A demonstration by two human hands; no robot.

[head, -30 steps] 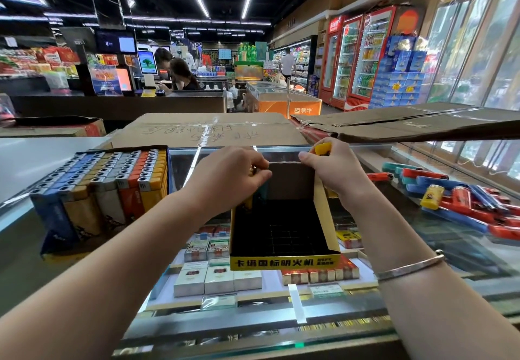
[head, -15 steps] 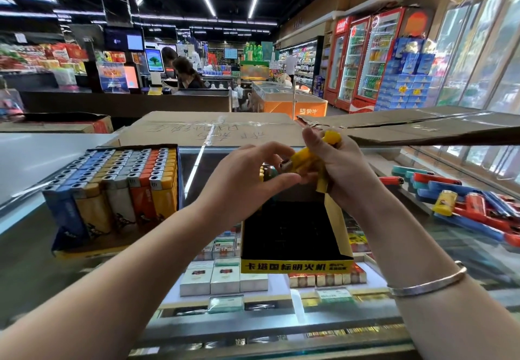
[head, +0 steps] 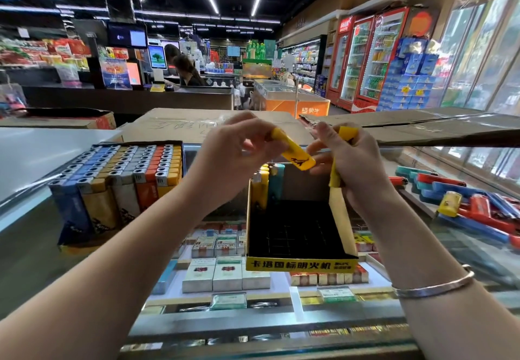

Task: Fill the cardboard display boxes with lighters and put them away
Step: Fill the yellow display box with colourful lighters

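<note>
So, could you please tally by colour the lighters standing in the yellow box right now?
Yellow lighters: 2
Teal lighter: 1
Total: 3, all at the back-left corner of the yellow box.

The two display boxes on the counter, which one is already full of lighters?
The left display box, packed with lighters; the yellow-fronted box holds only a few.
</note>
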